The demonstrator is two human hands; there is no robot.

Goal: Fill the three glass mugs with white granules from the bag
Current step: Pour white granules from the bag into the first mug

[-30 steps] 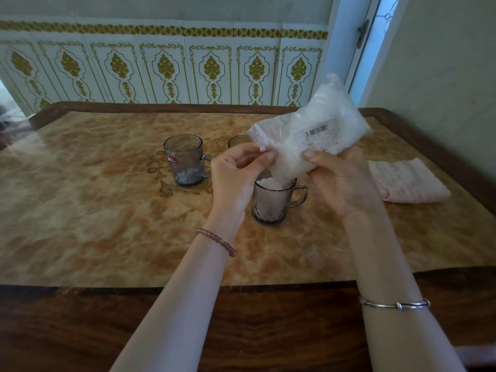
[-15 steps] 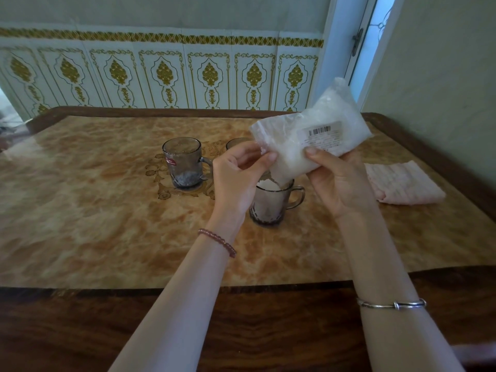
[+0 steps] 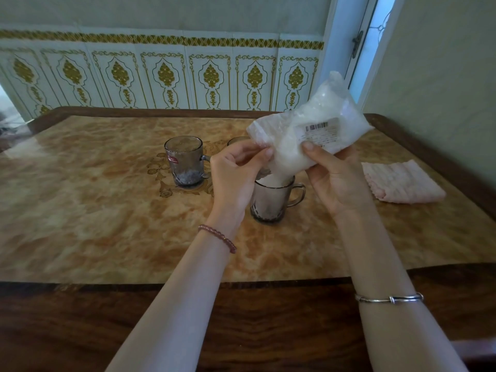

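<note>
Far left mug stands on the marble-pattern table, red label on its side, handle pointing right, only a thin layer of white granules at the bottom; well left of both hands. A third mug sits behind the left hand, only its rim showing, fill level can't tell. Left hand, beaded bracelet on wrist, pinches the lower left edge of the bag between thumb and fingertips. Bag is tilted, its low corner pointing down into the near mug. Near mug sits right below and between the two hands, handle to the right, granules heaped near its rim. Right hand, silver bangle on forearm, grips the bag from underneath, thumb on the barcode label side. Folded pink cloth lies on the table right of the right hand, apart from it.
</note>
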